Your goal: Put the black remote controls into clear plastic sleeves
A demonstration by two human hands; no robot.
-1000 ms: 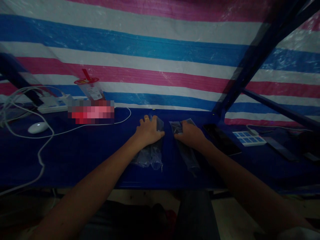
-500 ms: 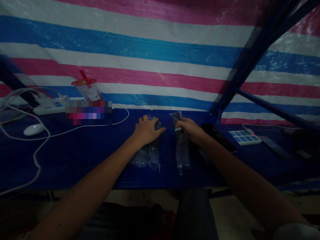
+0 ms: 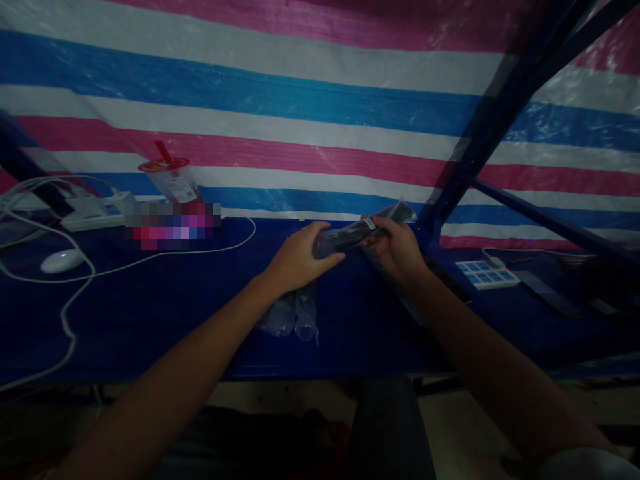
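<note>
Above the table [image 3: 150, 313] your left hand [image 3: 299, 259] and right hand [image 3: 397, 250] each grip an end of the packet [image 3: 361, 231], keeping it level, clear of the bags [image 3: 295, 317] below

A table [image 3: 150, 313] spans the view, backed by a tarp wall [image 3: 300, 100]. At centre, the left hand [image 3: 297, 260] and right hand [image 3: 397, 250] share a bagged item [image 3: 363, 230] above the tabletop. Plastic bags [image 3: 295, 317] lie at the left hand's 6 o'clock. A mouse [image 3: 61, 261], cable [image 3: 75, 293], power strip [image 3: 93, 210] and cup [image 3: 173, 180] sit toward 9 o'clock; a second power strip [image 3: 487, 274] at 3 o'clock.
</note>
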